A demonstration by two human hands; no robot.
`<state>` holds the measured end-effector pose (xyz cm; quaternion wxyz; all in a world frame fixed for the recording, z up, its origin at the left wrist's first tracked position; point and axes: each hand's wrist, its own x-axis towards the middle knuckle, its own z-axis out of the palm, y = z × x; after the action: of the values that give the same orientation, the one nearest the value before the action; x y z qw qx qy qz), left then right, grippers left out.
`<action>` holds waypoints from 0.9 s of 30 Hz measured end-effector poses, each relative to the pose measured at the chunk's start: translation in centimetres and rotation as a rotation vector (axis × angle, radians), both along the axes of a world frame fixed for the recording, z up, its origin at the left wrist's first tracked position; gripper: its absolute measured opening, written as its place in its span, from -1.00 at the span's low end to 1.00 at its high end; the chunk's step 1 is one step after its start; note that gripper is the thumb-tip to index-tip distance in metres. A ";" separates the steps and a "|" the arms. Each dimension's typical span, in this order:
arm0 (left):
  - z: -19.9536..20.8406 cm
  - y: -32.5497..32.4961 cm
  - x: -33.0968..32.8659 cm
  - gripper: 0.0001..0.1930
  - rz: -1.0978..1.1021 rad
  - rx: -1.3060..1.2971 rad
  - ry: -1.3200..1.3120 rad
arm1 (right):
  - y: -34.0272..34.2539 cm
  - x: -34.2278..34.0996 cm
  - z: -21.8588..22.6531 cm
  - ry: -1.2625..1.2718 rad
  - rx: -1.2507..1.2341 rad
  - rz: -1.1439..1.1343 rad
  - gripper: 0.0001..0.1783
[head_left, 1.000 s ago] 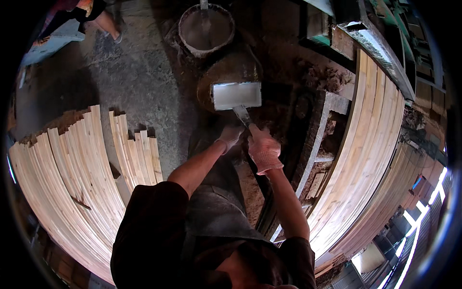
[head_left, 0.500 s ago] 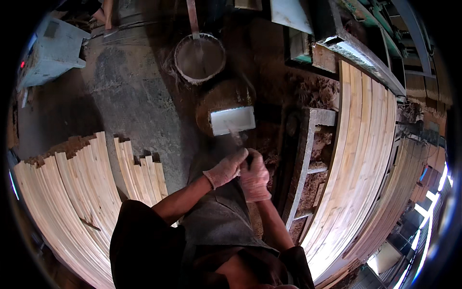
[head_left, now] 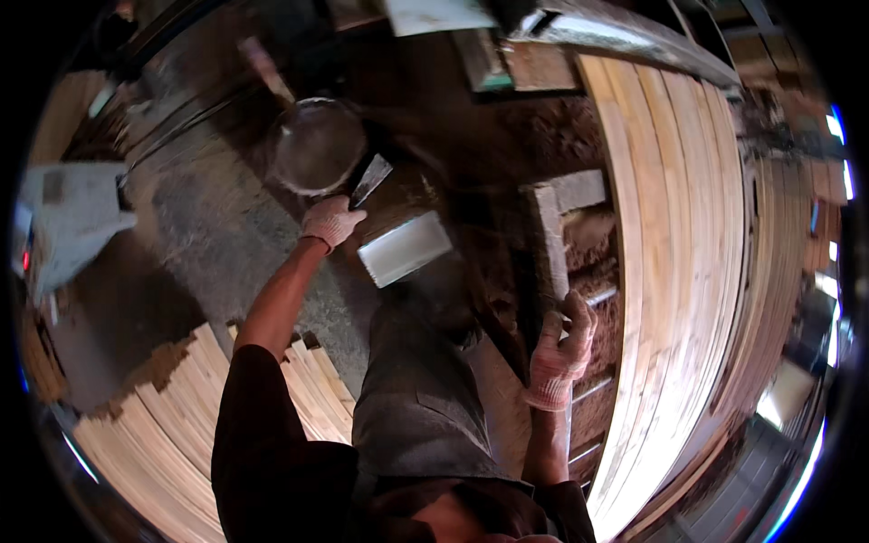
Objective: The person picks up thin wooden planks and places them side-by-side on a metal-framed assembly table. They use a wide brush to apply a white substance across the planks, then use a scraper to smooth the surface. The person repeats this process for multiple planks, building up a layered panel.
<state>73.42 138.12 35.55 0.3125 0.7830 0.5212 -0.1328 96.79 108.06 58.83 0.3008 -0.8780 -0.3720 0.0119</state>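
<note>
My left hand (head_left: 330,223), in a pale knitted glove, is closed around a flat-bladed scraper (head_left: 371,181). Its blade points away to the upper right, close to the rim of a round bucket (head_left: 313,102) with greyish contents. A white rectangular tray or block (head_left: 405,249) rests on a brown surface just right of that hand. Off to the right, my right hand (head_left: 561,348), gloved too, is raised with fingers partly bent and apart. It is nearest a metal frame (head_left: 549,235) and holds nothing I can see.
Long pale boards (head_left: 674,226) lie stacked at the right, and shorter boards (head_left: 154,443) fill the lower left. A stick (head_left: 264,68) leans out of the bucket. A pale blue-grey box (head_left: 72,217) stands at the far left. A metal beam (head_left: 625,36) crosses the upper right.
My hands were together in front of me and have parted. The left has gone forward and left toward the bucket with the scraper; the right has moved right. The whole view has turned.
</note>
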 end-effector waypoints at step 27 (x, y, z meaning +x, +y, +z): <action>23.7 -18.5 11.6 -0.49 -0.235 -0.376 -0.746 | -13.7 -4.3 0.6 0.141 0.359 -0.011 -0.83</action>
<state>85.03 119.62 59.29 0.5994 0.7609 0.2465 0.0316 92.50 94.32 59.41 0.4778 -0.8093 -0.3415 0.0053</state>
